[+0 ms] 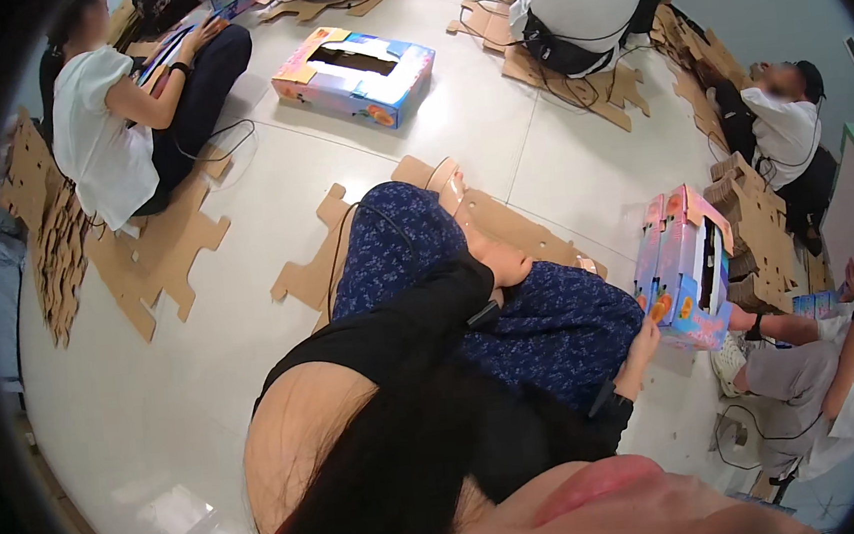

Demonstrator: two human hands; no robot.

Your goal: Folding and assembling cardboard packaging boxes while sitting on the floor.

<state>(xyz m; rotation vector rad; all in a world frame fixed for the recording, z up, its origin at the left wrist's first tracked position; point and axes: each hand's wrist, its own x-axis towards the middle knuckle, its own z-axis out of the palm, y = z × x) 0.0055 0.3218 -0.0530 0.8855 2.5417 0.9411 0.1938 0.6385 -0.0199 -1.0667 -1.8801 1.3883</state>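
My left hand (509, 264) rests by my bent leg, over the patterned dark blue fabric (394, 234) on my lap and beside my sandalled foot (451, 187). Its fingers are mostly hidden, and nothing held shows there. On the right, my right hand (642, 348) has its fingers curled at the near lower corner of a colourful printed cardboard box (686, 272). That box stands on its side on the floor, with a dark cut-out opening facing right. Its left part may be a second box pressed against it; I cannot tell.
Another printed box (357, 77) with a cut-out top lies on the tiled floor ahead. Flat brown cardboard pieces (160, 253) lie around. Seated people (100, 132) are on the left, at the back and on the right. A black cable (731, 434) runs along the floor.
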